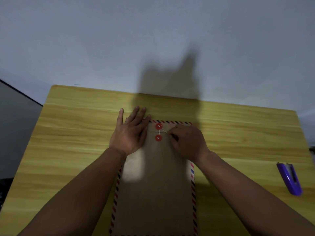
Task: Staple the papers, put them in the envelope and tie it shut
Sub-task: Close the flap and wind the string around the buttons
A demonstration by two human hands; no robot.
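Left hand (129, 132) flat and open pinning the envelope (156, 193) mid-counter, right hand (187, 142) pinching the string (164, 129) by the red discs (158, 126) — slack could slip it off.

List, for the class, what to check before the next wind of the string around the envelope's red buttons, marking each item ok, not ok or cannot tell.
1. Flap folded down on the envelope: ok.
2. Left hand pressing flat on the envelope's top left corner to steady it: ok.
3. Right hand has the string in a fingertip grip: ok, though the fingertips are partly hidden.
4. String runs between the upper button and the lower button: ok.
5. Stapled papers inside: cannot tell, none visible.
6. Stapler lying well clear, at the table's right side: ok.
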